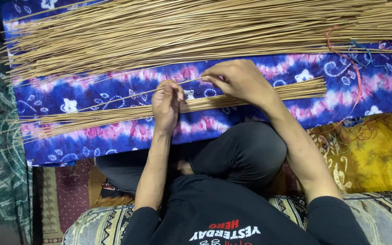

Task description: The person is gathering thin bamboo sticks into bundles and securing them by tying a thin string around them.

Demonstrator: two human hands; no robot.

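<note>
Black-sleeved arms reach out from a cross-legged lap to the left hand (166, 105) and right hand (237, 79), each grip pinched on one thin stick (114, 100). It slants just above a flat row of straw-coloured sticks (296, 90) on the blue-and-pink tie-dye cloth (82, 147). Beyond lies a larger stick pile (182, 31); tangled coloured threads (355, 54) trail at its right.

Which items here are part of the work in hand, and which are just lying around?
In use:
- single thin stick, pinched by left hand and right hand
- small stick bundle under the hands
- big stick pile behind it
- blue tie-dye cloth under the sticks

Lying about:
- loose strings
- yellow cloth
- patterned cushion
</note>
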